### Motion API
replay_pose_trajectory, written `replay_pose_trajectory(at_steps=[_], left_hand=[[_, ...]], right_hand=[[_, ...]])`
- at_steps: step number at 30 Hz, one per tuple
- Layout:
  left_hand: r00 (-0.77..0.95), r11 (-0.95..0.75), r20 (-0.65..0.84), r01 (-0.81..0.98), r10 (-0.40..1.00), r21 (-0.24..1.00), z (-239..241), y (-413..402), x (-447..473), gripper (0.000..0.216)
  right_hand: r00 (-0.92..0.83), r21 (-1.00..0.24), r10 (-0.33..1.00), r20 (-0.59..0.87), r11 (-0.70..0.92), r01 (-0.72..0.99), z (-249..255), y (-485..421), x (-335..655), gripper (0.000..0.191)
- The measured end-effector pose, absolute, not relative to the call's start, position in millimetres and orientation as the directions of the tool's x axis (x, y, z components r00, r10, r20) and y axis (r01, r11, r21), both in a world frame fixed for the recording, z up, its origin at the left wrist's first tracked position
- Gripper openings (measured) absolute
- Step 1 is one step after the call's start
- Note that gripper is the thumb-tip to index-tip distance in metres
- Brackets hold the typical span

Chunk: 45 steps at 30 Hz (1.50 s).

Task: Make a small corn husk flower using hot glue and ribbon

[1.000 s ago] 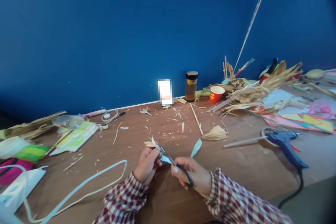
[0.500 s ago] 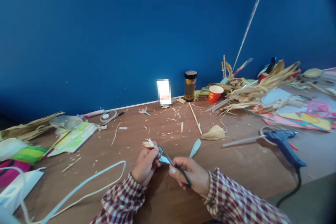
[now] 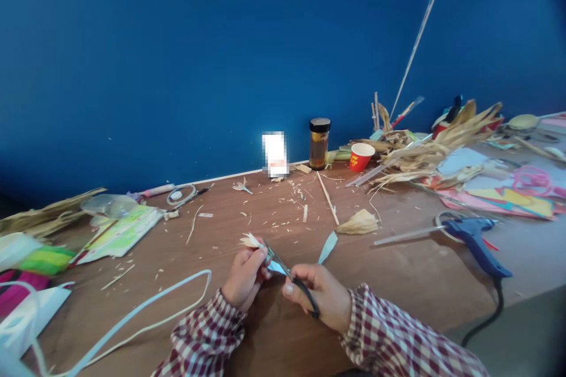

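Note:
My left hand (image 3: 244, 275) pinches a small pale dried-husk piece (image 3: 250, 241) just above the brown table (image 3: 398, 283). My right hand (image 3: 319, 296) is closed around the black handles of small scissors (image 3: 283, 268), whose blades point up-left and meet the husk piece at my left fingertips. Both wrists wear red-and-white checked sleeves. A pale blue leaf-shaped cutout (image 3: 328, 247) lies on the table just beyond my right hand.
A blue glue gun (image 3: 475, 237) with a black cord lies at the right. Dried husks (image 3: 424, 156), a red paper cup (image 3: 361, 156) and a dark-lidded jar (image 3: 319, 144) stand by the blue wall. A folded husk (image 3: 361, 222), scraps, a pale cord (image 3: 145, 306) and coloured papers (image 3: 117, 234) lie about.
Both hands and the scissors have shifted very slightly left with the view. The grip on the husk piece and the scissors is unchanged.

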<state>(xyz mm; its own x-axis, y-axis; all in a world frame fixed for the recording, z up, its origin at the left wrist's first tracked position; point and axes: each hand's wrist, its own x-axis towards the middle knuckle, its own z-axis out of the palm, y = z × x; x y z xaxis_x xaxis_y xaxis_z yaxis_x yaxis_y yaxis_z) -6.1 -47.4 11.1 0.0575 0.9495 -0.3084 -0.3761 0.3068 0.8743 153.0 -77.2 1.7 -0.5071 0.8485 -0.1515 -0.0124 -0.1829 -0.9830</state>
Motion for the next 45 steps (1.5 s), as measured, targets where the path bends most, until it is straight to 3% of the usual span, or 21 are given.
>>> replay_pose_trajectory(at_steps=[16, 22, 28, 35, 40, 45], left_hand=[[0.083, 0.3, -0.291, -0.387, 0.953, 0.872, 14.3, -47.0, -6.1, 0.025], [0.03, 0.295, -0.306, -0.371, 0.952, 0.88, 12.5, -47.1, -5.4, 0.027], [0.042, 0.295, -0.302, -0.375, 0.952, 0.879, 15.6, -47.4, -3.9, 0.025], [0.035, 0.285, -0.294, -0.376, 0.955, 0.881, 14.2, -47.2, -5.8, 0.025], [0.084, 0.295, -0.285, -0.393, 0.955, 0.871, 13.6, -46.6, -7.0, 0.023], [0.065, 0.325, -0.328, -0.413, 0.942, 0.851, 13.5, -45.6, -10.5, 0.028]], right_hand=[[-0.566, -0.969, 0.798, -0.207, -0.247, 0.005, 8.0, -75.6, 149.2, 0.039], [-0.484, -0.978, 0.851, -0.206, -0.187, 0.088, 6.8, -74.5, 151.0, 0.034], [-0.562, -0.967, 0.793, -0.233, -0.249, 0.05, 5.5, -74.2, 149.6, 0.037], [-0.494, -0.98, 0.847, -0.196, -0.18, 0.08, 5.6, -73.8, 150.6, 0.036], [-0.601, -0.967, 0.771, -0.21, -0.256, 0.01, 9.2, -72.6, 150.0, 0.039], [-0.568, -0.963, 0.785, -0.248, -0.264, 0.056, 6.0, -69.2, 152.0, 0.04]])
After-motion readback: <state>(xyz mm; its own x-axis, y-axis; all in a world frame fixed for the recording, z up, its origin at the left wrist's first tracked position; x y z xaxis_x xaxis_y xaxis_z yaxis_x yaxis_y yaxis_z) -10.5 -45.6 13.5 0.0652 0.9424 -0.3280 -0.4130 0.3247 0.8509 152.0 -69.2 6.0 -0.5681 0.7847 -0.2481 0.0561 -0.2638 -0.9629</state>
